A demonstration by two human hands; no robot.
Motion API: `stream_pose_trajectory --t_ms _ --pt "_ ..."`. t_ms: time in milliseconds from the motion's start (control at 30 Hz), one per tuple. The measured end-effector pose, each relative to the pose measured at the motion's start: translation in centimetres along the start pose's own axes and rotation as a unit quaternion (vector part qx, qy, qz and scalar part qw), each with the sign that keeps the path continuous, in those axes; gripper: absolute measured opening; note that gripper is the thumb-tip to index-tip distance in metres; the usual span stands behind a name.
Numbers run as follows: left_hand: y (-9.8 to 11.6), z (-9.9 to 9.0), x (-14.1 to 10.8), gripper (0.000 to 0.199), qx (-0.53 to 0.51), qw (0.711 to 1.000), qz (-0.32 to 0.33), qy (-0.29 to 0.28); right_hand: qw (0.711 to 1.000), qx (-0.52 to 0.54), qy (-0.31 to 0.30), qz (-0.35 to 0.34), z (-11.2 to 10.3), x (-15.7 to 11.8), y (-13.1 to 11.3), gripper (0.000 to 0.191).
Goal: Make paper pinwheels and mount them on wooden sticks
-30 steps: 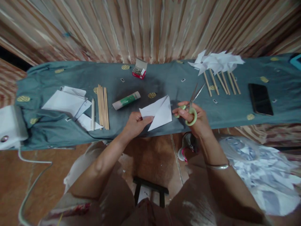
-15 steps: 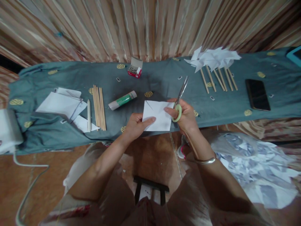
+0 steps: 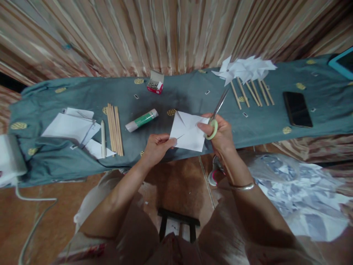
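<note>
Between the fingers of the left hand (image 3: 157,147) and right hand (image 3: 222,136), the paper (image 3: 189,129) is pinched at opposite edges; scissors (image 3: 218,106) are also gripped by the right, blades seemingly closed, pointed beyond its fingertips.

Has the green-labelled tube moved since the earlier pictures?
No: the green-labelled tube keeps its place and slant against the yellow print to its right; only the camera's view has shifted.

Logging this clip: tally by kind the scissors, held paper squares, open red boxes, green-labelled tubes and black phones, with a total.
Scissors: 1
Held paper square: 1
Open red box: 1
Green-labelled tube: 1
Black phone: 1
Total: 5
</note>
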State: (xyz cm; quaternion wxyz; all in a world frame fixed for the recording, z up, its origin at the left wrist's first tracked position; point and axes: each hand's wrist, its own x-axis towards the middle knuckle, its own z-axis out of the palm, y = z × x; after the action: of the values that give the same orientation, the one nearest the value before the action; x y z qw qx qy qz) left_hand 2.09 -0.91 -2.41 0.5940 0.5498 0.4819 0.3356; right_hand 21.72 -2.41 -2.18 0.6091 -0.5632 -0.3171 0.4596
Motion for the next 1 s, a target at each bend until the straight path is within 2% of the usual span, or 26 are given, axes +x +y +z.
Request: stream_pose_trajectory --t_ms 100,267,400,467,533,633,733,867,1000 --pt "0.2 -0.2 0.0 0.022 0.021 1.000 0.014 0.003 1.000 0.012 0.017 -0.005 -0.4 0.3 0.0 0.033" --pt "0.3 -0.6 0.1 0.015 -0.009 1.000 0.025 0.016 0.998 0.042 0.048 -0.012 -1.0 0.8 -0.3 0.032" --pt "-0.4 -0.1 0.0 0.019 -0.111 0.993 0.017 0.043 0.995 0.073 0.073 -0.009 -0.9 1.0 -0.2 0.033" --pt "-1.0 0.7 -0.3 0.028 -0.172 0.985 0.010 -0.001 0.994 0.084 0.070 0.001 -0.4 0.9 0.1 0.034" --pt "-1.6 1.6 -0.5 0.030 -0.198 0.979 0.002 -0.036 0.994 0.090 0.057 0.013 0.3 0.6 0.5 0.036" --pt "-1.9 2.7 -0.6 0.032 -0.212 0.977 -0.026 -0.019 0.994 0.096 0.037 0.034 1.6 0.1 0.9 0.040" --pt "-1.3 3.3 -0.4 0.038 -0.265 0.963 -0.053 0.013 0.993 0.098 0.023 0.055 2.5 -0.3 0.9 0.043" --pt "-0.1 2.7 0.2 0.044 -0.317 0.944 -0.068 0.063 0.995 0.073 -0.017 0.061 2.7 -0.9 0.4 0.042" --pt "0.8 0.8 0.8 0.041 -0.354 0.929 -0.066 0.089 0.988 0.024 -0.120 0.094 1.8 -2.0 -0.4 0.048"
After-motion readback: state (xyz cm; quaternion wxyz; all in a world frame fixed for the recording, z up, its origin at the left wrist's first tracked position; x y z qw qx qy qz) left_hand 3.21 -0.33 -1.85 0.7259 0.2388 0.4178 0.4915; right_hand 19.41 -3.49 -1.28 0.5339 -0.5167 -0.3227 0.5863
